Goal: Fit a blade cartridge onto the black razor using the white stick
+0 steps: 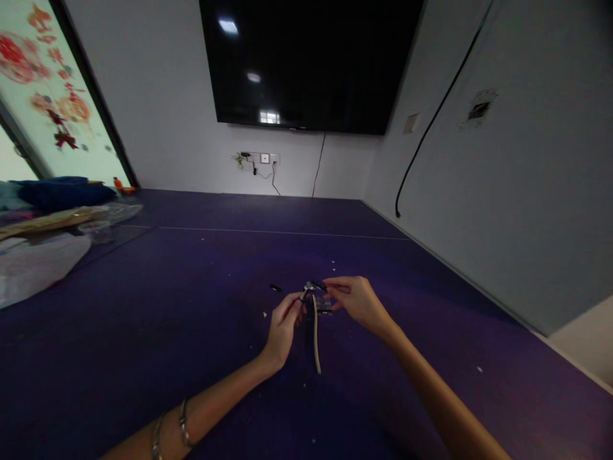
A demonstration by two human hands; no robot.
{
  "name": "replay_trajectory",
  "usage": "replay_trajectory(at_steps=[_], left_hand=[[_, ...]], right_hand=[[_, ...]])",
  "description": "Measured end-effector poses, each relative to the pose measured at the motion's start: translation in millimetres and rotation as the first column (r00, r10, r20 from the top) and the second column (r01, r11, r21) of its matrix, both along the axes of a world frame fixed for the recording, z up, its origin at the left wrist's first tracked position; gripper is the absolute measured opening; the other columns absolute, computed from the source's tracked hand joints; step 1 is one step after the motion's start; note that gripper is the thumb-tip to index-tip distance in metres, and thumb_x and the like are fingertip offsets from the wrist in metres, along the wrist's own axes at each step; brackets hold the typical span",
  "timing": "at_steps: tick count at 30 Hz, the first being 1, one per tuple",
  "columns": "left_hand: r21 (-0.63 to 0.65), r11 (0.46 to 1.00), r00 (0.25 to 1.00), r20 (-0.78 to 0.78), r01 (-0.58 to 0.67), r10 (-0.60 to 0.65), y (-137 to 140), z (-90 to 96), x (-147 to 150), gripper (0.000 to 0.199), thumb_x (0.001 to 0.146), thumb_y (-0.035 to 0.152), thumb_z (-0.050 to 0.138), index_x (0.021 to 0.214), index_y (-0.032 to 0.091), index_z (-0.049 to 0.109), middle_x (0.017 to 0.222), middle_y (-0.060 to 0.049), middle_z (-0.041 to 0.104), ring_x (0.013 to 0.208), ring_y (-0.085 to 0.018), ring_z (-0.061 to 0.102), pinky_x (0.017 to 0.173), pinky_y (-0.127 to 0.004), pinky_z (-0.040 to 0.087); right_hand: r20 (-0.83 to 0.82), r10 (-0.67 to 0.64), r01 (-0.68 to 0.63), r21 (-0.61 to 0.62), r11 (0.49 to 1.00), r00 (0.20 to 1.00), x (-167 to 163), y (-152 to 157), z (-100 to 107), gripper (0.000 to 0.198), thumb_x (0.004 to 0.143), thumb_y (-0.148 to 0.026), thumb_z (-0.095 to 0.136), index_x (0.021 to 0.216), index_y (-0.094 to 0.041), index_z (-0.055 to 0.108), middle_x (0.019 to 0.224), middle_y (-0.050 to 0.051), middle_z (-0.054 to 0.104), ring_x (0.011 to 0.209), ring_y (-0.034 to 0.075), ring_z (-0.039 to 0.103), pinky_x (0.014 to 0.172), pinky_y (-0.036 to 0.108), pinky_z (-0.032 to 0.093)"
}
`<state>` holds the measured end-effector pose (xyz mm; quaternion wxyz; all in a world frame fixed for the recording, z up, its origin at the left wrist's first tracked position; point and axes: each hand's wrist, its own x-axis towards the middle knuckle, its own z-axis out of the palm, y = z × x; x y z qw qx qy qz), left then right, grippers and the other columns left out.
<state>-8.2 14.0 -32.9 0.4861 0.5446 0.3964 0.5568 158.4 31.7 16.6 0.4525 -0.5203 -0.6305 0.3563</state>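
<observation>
Over the purple surface, my left hand (pixel 282 324) pinches a small silver-and-black piece (pixel 306 291) between thumb and fingers. My right hand (pixel 358 301) has its fingertips closed on a small dark part (pixel 318 285) at the other side of that piece. Whether the two parts are joined I cannot tell. Just below lies a small see-through and black item (pixel 324 305), partly behind the right fingers. A thin beige strip (pixel 316 338) runs down toward me between the hands. Beyond my left hand rests a small black piece (pixel 276 287).
Purple floor covering (pixel 215 377) spreads all around, dotted with light scraps. Blue cloth (pixel 62 191) and a white bag (pixel 43 265) are heaped at the left. A television (pixel 311 64) hangs on the far wall. A black cable (pixel 440 105) dangles along the right wall.
</observation>
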Motion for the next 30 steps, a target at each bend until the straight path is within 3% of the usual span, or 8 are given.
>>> replay_trajectory(at_steps=[6,13,30], left_hand=[[0.115,0.991,0.997,-0.044,0.068,-0.063,-10.6,-5.9,4.3,0.024,0.085,0.038,0.049,0.097,0.018,0.056,0.081,-0.002,0.057,0.073,-0.015,0.05,0.065,-0.024,0.04],[0.15,0.984,0.99,-0.113,0.099,-0.082,-15.9,-11.3,5.2,0.023,0.085,0.037,0.051,0.099,0.019,0.055,0.088,-0.003,0.059,0.08,-0.016,0.053,0.071,-0.026,0.04],[0.192,0.977,0.991,-0.119,0.092,-0.07,-14.0,-13.4,6.8,0.024,0.086,0.037,0.049,0.099,0.018,0.053,0.089,-0.005,0.059,0.079,-0.016,0.053,0.069,-0.027,0.041]], right_hand=[[0.119,0.065,-0.081,0.136,0.987,0.991,-1.5,-10.5,13.3,0.023,0.077,-0.018,0.053,0.093,-0.016,0.07,0.082,0.006,0.07,0.066,0.014,0.065,0.054,0.024,0.056],[0.327,0.108,-0.211,0.299,0.931,0.939,-0.4,-18.7,21.6,0.024,0.082,-0.017,0.05,0.095,-0.018,0.07,0.086,0.006,0.069,0.077,0.016,0.065,0.069,0.027,0.052],[0.424,0.098,-0.272,0.371,0.888,0.9,-2.8,-25.4,29.2,0.024,0.082,-0.01,0.045,0.094,-0.017,0.065,0.088,0.006,0.068,0.08,0.014,0.062,0.073,0.027,0.048]])
